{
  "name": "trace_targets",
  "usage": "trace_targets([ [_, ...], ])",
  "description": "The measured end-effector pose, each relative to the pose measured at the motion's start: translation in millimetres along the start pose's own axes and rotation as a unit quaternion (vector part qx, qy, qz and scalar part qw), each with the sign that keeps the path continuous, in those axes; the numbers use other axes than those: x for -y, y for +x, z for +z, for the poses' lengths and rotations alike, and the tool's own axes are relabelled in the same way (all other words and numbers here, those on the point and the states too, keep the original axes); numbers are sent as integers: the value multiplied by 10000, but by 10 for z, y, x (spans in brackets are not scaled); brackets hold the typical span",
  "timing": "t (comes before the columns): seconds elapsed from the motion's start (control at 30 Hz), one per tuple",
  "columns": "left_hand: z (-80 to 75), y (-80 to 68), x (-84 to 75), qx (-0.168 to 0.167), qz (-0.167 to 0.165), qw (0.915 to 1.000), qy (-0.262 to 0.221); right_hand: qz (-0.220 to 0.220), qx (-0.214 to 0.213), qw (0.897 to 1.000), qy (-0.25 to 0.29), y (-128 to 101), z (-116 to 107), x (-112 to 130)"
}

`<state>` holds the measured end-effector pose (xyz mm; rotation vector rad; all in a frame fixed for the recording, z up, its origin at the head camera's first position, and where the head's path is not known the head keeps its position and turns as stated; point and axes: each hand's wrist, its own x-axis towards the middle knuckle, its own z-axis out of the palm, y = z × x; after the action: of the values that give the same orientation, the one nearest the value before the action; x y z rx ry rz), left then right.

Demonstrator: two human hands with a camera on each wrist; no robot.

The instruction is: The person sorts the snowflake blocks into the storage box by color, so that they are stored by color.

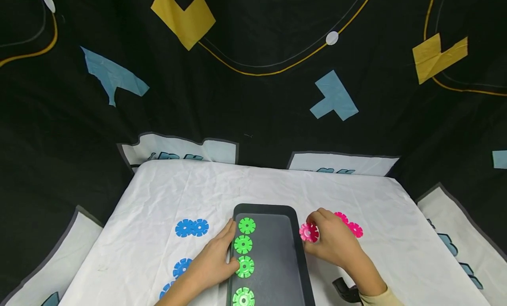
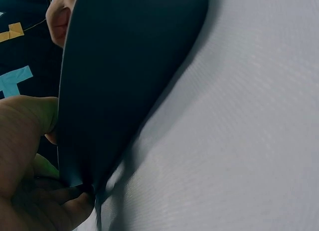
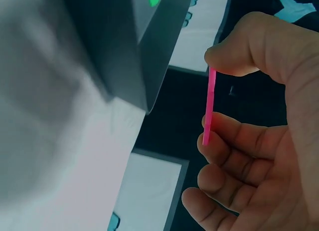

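A dark grey tray point(image 1: 273, 248) stands on the white cloth, with several green notched discs point(image 1: 243, 244) in a column along its left side. My left hand point(image 1: 214, 259) grips the tray's left rim. In the left wrist view, that hand's thumb lies over the rim and its fingers are at the tray wall point(image 2: 114, 66). Just right of the tray, my right hand point(image 1: 334, 237) pinches a pink notched disc point(image 1: 308, 232) by its edges. The right wrist view has the pink disc point(image 3: 209, 106) edge-on between thumb and fingertips, apart from the tray.
More pink discs point(image 1: 355, 230) lie behind the right hand, partly hidden by it. Blue discs point(image 1: 192, 227) lie left of the tray, others point(image 1: 182, 267) beside the left forearm. A black curved object point(image 1: 345, 290) is at the right wrist. Dark patterned fabric point(image 1: 253, 121) hangs behind the table.
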<state>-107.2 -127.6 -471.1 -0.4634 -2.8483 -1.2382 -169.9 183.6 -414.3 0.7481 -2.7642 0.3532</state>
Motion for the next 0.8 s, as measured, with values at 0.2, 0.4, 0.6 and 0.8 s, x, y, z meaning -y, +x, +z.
trace_targets([
  [0.2,-3,-1,-8,-46,59,10000,12,64,109,9999,7,136,26,162],
  [0.4,-5,-4,-3,-32,77,10000,41,-346,164,9992,-67,283,103,264],
  [0.6,-7,-8,-8,-11,79,9999,63,-622,292,9975,-157,428,234,350],
  [0.8,-9,-10,4,37,-1,10000,68,-835,476,9952,-183,568,395,424],
])
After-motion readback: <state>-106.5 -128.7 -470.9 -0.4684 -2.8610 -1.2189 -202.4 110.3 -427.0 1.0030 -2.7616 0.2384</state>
